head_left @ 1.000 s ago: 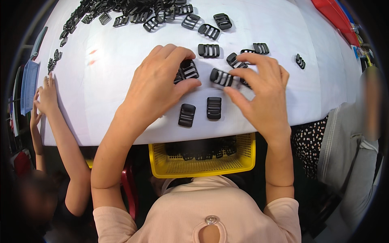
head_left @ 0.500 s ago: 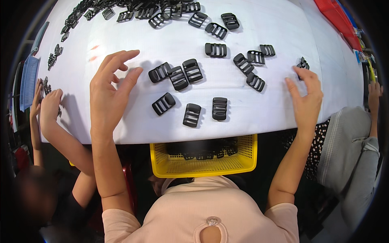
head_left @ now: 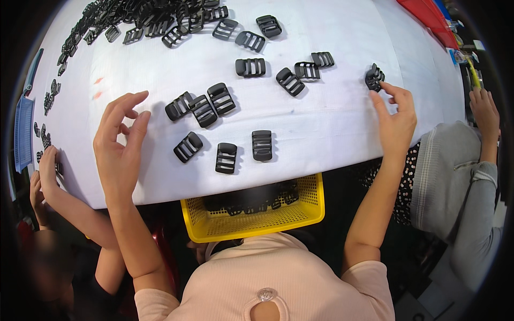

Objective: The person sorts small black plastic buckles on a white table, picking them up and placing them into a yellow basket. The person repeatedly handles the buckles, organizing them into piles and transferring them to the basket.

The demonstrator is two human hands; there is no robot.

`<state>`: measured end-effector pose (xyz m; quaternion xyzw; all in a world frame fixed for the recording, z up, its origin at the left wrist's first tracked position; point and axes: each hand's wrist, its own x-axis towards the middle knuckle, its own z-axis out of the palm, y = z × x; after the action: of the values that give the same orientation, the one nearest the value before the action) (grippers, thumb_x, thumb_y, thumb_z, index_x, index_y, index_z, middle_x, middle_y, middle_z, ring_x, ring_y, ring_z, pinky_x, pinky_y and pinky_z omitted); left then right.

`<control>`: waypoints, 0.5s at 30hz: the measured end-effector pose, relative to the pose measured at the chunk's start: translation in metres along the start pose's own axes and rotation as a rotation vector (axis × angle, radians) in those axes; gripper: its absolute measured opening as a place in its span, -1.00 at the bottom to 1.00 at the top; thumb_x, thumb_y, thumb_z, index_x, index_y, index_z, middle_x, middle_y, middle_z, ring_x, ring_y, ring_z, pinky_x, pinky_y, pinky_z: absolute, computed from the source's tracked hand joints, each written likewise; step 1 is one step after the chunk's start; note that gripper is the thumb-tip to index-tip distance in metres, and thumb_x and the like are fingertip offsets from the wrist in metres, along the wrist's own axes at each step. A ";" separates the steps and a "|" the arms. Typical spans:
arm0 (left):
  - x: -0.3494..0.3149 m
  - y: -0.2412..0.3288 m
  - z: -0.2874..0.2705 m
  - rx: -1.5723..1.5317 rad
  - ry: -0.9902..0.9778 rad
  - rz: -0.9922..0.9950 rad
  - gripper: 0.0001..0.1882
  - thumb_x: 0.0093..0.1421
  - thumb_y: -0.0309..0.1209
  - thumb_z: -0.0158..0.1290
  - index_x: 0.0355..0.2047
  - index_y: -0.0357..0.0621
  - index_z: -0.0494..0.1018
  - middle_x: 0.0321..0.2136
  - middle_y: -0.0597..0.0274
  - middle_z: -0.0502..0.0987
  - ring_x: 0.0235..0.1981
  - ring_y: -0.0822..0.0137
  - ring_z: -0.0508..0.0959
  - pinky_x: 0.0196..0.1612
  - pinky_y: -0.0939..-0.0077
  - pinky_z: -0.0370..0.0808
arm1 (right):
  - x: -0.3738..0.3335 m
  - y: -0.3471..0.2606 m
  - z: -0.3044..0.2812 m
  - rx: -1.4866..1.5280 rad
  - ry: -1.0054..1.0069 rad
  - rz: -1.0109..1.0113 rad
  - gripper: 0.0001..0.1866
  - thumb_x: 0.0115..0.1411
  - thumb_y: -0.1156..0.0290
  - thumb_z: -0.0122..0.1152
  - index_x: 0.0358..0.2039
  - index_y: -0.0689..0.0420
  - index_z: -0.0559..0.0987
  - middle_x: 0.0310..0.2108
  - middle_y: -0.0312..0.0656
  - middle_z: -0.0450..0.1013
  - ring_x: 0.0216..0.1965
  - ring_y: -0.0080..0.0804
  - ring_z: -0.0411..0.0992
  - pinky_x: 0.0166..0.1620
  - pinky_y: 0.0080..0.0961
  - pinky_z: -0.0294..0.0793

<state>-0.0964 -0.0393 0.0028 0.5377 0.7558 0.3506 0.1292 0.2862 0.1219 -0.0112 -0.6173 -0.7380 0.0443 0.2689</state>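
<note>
My left hand (head_left: 119, 142) hangs over the left part of the table with thumb and fingers apart, holding nothing. Three black plastic strap buckles, a touching cluster with one buckle (head_left: 204, 111) in its middle, lie to its right. At the right, my right hand (head_left: 395, 115) has thumb and index finger apart, their tips close against a small group of black buckles (head_left: 374, 78); whether they touch is hard to tell. Between my hands lie more slotted buckles, among them one upright buckle (head_left: 262, 145) and a slanted buckle (head_left: 289, 82).
A big heap of black buckles (head_left: 144, 18) covers the far left. Below the table's front edge, a yellow basket (head_left: 251, 231) holds more buckles. Another person's hands (head_left: 49, 168) work at the left edge; a grey-sleeved person's hand (head_left: 484, 115) is at right. A red bin (head_left: 428, 21) stands far right.
The view has shifted, so things on the table appear farther left. One buckle from the cluster right of centre is gone from its spot. My right hand is still by the group at right.
</note>
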 end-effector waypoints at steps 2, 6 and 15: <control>-0.002 -0.003 0.001 -0.006 0.004 0.001 -0.73 0.19 -0.53 0.16 -0.08 -0.15 0.60 -0.14 0.30 0.58 -0.27 0.49 0.48 -0.35 0.67 0.37 | 0.008 0.033 -0.005 -0.101 0.065 0.104 -0.67 0.07 0.28 0.40 -0.15 0.13 0.66 -0.19 -0.12 0.51 -0.21 -0.25 0.47 -0.10 -0.34 0.46; -0.003 0.000 -0.002 -0.003 -0.038 -0.055 -0.73 0.23 -0.51 0.10 -0.05 -0.17 0.58 -0.13 0.34 0.55 -0.24 0.53 0.46 -0.22 0.61 0.35 | 0.014 0.067 -0.006 -0.186 0.091 0.224 -0.61 0.09 0.20 0.38 -0.11 0.14 0.65 -0.16 -0.10 0.50 -0.20 -0.25 0.47 -0.08 -0.34 0.47; 0.039 0.043 0.049 0.028 -0.125 0.425 -0.72 0.12 -0.50 0.21 -0.12 -0.17 0.59 -0.12 0.11 0.57 -0.12 0.14 0.52 -0.05 0.28 0.47 | -0.015 -0.076 0.032 0.236 -0.119 -0.518 -0.57 0.07 0.46 0.38 0.00 0.10 0.61 -0.16 -0.14 0.46 -0.18 -0.20 0.43 -0.11 -0.34 0.42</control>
<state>-0.0523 0.0225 0.0037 0.7073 0.6210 0.3253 0.0915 0.2056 0.0986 -0.0129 -0.3691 -0.8753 0.0959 0.2973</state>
